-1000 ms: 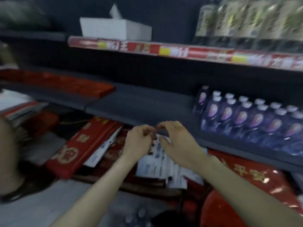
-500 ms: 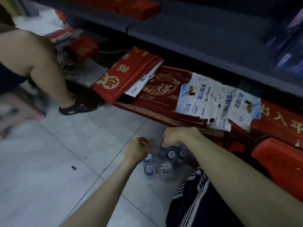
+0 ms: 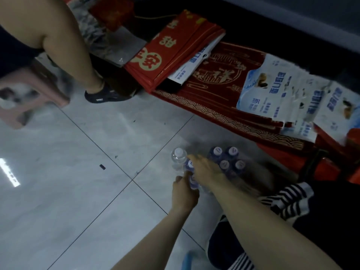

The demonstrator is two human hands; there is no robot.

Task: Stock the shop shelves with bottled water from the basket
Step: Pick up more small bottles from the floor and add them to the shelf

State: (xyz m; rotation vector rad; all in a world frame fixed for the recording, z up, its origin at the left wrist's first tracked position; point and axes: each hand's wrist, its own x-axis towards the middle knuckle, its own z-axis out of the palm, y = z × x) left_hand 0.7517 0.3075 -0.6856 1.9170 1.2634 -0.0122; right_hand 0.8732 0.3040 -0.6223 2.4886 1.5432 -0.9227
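Observation:
Several small water bottles (image 3: 228, 158) with pale purple caps stand in a cluster on the tiled floor, and a clear white-capped bottle (image 3: 178, 157) stands just to their left. My left hand (image 3: 184, 193) grips a bottle (image 3: 192, 181) at the near-left side of the cluster. Reaching across the cluster, my right hand (image 3: 206, 170) lies on the bottle tops, fingers stretched toward the clear bottle. At the right edge sits a red basket (image 3: 331, 169) with a black handle. The grey shelf (image 3: 292, 26) runs across the top right.
Another person's bare leg and dark shoe (image 3: 106, 95) stand at the upper left, beside a pink stool (image 3: 29, 90). Red banners (image 3: 175, 49) and blue-white leaflets (image 3: 282, 96) lie on the low ledge beyond the bottles. Grey floor tiles (image 3: 78, 182) spread to the left.
My view dropped from the shelves down to the floor. Both hands went from the leaflets down to the bottle cluster; the left now grips a bottle and the right has opened over the caps.

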